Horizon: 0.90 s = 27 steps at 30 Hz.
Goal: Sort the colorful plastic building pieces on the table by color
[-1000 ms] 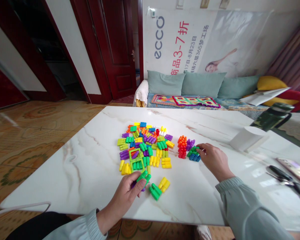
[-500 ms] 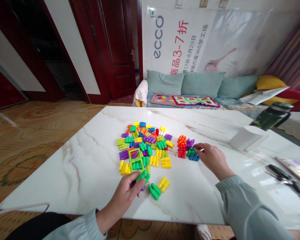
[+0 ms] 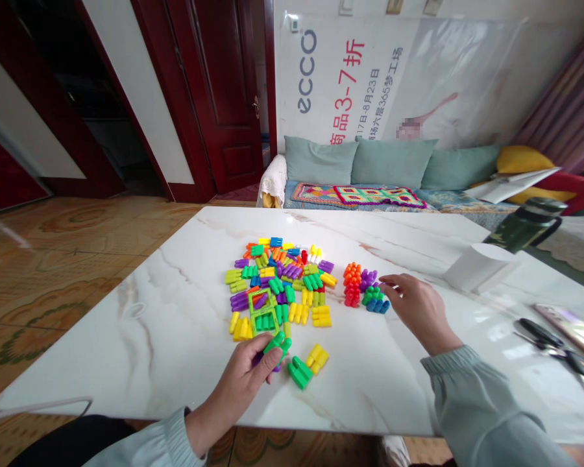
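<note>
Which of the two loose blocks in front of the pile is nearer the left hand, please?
It is the green toy block lying on the tabletop beside the yellow toy block, which sits farther from the left hand.

The single head view looks forward and down from close above the tabletop's (image 3: 379,363) near edge, past its far edge to a sofa (image 3: 448,200).

The left grip (image 3: 253,364) hides most of a purple block (image 3: 276,369); whether the right grip (image 3: 413,306) touches the clustered blocks (image 3: 372,296) is too small to tell. The right edge crops the phone (image 3: 569,329); far cushions (image 3: 320,162) cover part of the banner (image 3: 316,126).
</note>
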Tool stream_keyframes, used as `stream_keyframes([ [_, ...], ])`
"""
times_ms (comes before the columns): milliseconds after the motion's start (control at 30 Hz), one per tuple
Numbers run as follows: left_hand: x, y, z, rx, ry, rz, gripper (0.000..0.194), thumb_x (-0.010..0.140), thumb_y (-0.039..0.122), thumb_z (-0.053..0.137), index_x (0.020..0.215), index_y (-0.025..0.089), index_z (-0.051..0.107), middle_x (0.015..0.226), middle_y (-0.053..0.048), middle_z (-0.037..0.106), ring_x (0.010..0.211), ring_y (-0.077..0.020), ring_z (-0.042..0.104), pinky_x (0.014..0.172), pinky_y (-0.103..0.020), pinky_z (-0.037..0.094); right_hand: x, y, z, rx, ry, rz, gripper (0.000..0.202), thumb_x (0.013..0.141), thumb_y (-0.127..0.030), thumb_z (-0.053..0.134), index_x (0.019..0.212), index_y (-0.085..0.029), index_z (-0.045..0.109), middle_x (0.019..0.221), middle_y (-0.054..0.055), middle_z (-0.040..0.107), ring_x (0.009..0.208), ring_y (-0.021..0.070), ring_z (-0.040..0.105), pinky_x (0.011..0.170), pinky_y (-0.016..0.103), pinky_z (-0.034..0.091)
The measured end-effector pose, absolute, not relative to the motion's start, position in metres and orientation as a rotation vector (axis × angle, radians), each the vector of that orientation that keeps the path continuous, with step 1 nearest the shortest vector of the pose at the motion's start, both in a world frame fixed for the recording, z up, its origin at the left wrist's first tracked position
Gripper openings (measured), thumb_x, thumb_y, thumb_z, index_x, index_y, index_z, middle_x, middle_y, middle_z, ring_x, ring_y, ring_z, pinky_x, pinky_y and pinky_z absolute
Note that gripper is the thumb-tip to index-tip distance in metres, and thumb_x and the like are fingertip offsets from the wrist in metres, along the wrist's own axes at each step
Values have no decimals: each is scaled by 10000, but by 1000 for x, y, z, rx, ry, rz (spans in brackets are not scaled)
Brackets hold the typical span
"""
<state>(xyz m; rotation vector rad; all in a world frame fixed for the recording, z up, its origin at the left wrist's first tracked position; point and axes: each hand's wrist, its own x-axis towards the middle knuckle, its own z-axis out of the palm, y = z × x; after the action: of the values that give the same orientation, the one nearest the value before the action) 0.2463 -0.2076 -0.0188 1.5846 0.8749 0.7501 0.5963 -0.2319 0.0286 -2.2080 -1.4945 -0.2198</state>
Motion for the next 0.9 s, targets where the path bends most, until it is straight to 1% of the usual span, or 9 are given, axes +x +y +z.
stream_keyframes([
  [67, 247, -208, -21, 1566, 858, 736, 384, 890, 513, 565, 801, 140, 589, 642, -4, 549, 553, -103, 490, 493, -190, 377, 592, -239, 30, -2173, -1436, -281, 259, 854, -388, 508, 893, -273, 738, 867, 3, 727, 694, 163, 635, 558, 264, 374],
  [133, 247, -209, -22, 1534, 838, 721, 388, 895, 519, 555, 819, 139, 584, 642, -3, 545, 551, -100, 478, 489, -190, 369, 591, -244, 29, -2227, -1421, -262, 266, 852, -422, 509, 856, -266, 724, 847, 8, 719, 682, 169, 627, 543, 267, 360],
  [233, 247, -210, -23, 1475, 818, 704, 406, 898, 537, 540, 862, 135, 581, 660, -4, 548, 553, -95, 465, 486, -190, 362, 595, -247, 21, -2363, -1418, -171, 260, 783, -462, 596, 877, -237, 685, 879, 29, 716, 706, 198, 633, 544, 275, 359],
  [300, 247, -210, -23, 1447, 812, 703, 410, 894, 542, 545, 876, 134, 579, 671, -3, 549, 554, -91, 463, 479, -187, 353, 597, -246, 15, -2383, -1412, -109, 269, 743, -425, 646, 923, -225, 653, 911, 31, 718, 712, 198, 636, 557, 276, 370],
  [400, 247, -209, -24, 1432, 810, 699, 412, 886, 546, 556, 870, 135, 577, 662, 3, 542, 549, -89, 459, 467, -184, 339, 598, -243, 10, -2369, -1417, -36, 212, 744, -320, 640, 939, -238, 639, 914, 7, 726, 700, 179, 637, 569, 267, 373],
  [533, 246, -208, -25, 1437, 824, 691, 432, 881, 567, 548, 867, 135, 569, 650, 10, 532, 543, -89, 452, 464, -188, 340, 593, -242, 12, -2431, -1452, 9, 150, 757, -226, 605, 893, -249, 663, 831, 1, 733, 727, 190, 646, 562, 256, 354],
  [667, 246, -208, -24, 1448, 827, 684, 433, 892, 566, 532, 875, 135, 568, 648, 15, 524, 552, -90, 450, 479, -193, 344, 587, -247, 15, -2437, -1530, 28, 127, 747, -196, 605, 843, -247, 671, 782, 6, 727, 698, 186, 645, 551, 250, 346],
  [767, 247, -208, -23, 1471, 831, 681, 441, 894, 573, 523, 846, 136, 564, 630, 19, 511, 552, -90, 447, 490, -198, 348, 587, -252, 14, -2393, -1589, 12, 120, 731, -178, 609, 810, -245, 671, 756, 6, 726, 676, 184, 650, 546, 248, 353],
  [900, 249, -210, -19, 1452, 819, 675, 447, 893, 571, 525, 846, 129, 573, 633, 14, 511, 549, -92, 443, 494, -207, 352, 590, -257, 18, -2294, -1635, 7, 163, 714, -191, 630, 862, -243, 673, 804, 2, 726, 686, 180, 661, 578, 255, 404],
])
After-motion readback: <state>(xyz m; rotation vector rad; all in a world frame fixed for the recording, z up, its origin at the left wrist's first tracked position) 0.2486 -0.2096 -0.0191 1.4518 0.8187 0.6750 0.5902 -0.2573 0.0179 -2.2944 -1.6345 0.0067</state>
